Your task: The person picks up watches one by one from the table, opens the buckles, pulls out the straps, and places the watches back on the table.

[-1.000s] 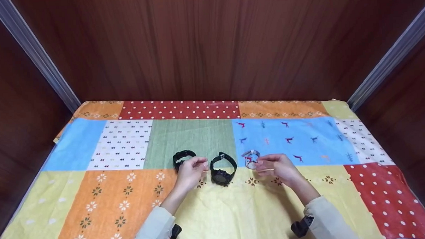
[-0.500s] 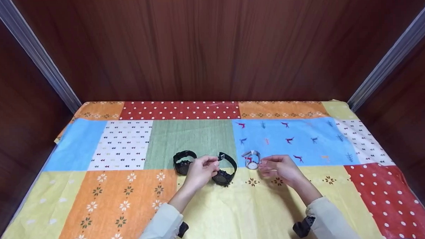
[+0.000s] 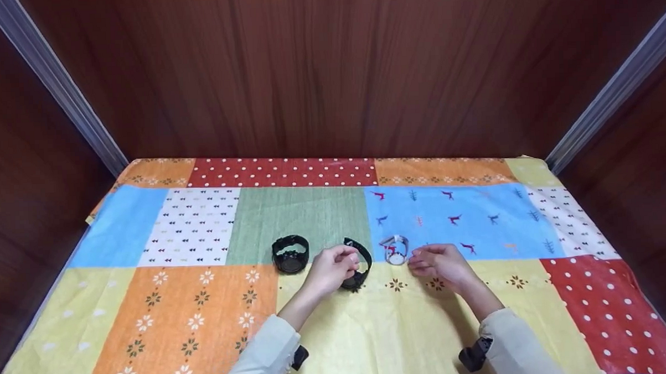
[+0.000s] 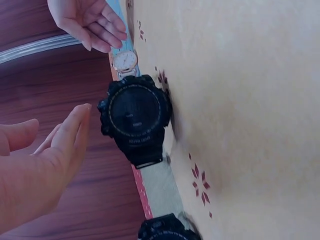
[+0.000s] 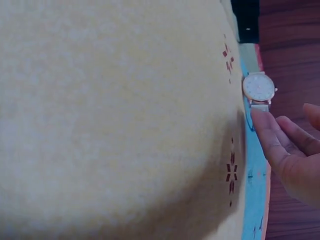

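Three watches stand in a row on the patchwork cloth. The left black watch (image 3: 291, 261) is on its own. My left hand (image 3: 329, 271) hovers over the left side of the middle black watch (image 3: 363, 263), partly covering it; in the left wrist view the fingers of the left hand (image 4: 55, 160) are loosely extended, apart from that watch's dark face (image 4: 135, 111). Just right of the small light-faced watch (image 3: 396, 258) is my right hand (image 3: 441, 265), its fingers relaxed and holding nothing. In the right wrist view its fingertips are close to that watch's strap (image 5: 260, 107).
The cloth (image 3: 338, 342) of coloured patches covers the table. Behind it rises a dark wood panel (image 3: 329, 71), with more panels and grey metal strips (image 3: 58, 80) at both sides. Black wrist cameras (image 3: 474, 355) sit at both sleeves.
My left hand has moved right, from beside the left black watch to over the middle one, uncovering the left watch. The right hand has shifted slightly right, away from the small watch.
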Available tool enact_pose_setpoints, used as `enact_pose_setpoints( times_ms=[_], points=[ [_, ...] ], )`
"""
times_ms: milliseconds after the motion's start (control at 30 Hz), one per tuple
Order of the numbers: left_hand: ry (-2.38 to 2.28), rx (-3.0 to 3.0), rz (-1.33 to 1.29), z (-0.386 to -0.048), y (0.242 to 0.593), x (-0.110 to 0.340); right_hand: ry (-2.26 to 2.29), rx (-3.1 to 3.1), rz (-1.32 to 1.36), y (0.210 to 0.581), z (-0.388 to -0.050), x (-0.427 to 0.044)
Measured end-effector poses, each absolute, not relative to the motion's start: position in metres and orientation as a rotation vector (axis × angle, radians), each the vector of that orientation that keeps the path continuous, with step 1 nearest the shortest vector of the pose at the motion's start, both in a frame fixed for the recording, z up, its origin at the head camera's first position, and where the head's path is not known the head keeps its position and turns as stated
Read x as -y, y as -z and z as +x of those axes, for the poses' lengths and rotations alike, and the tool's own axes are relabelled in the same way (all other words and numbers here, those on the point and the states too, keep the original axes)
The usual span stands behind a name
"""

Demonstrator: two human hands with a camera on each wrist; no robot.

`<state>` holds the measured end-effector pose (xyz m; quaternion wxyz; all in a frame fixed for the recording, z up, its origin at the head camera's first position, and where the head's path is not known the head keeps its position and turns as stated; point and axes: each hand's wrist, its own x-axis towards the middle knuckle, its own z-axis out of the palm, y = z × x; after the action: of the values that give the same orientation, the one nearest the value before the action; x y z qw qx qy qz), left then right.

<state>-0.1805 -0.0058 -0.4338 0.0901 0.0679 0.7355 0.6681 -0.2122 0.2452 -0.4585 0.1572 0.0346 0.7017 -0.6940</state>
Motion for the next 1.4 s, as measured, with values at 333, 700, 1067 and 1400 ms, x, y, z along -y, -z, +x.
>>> enact_pose_setpoints(
  times_ms=[333,700,1067,1400],
  points=[
    [-1.94,-2.179,0.229,-0.186,0.435,-0.01,1.948,-2.074,0.096,0.465,-0.214,-0.246],
    [-1.741,-2.306,0.235,-0.193,0.435,-0.031,1.925,-2.079,0.096,0.463,-0.215,-0.245],
    [-1.751,-2.274,0.226,-0.203,0.445,-0.047,1.911,-2.08,0.12,0.463,-0.215,-0.244],
    [-1.744,-2.214,0.216,-0.211,0.447,-0.054,1.901,-2.109,0.134,0.464,-0.214,-0.243]
  ],
)
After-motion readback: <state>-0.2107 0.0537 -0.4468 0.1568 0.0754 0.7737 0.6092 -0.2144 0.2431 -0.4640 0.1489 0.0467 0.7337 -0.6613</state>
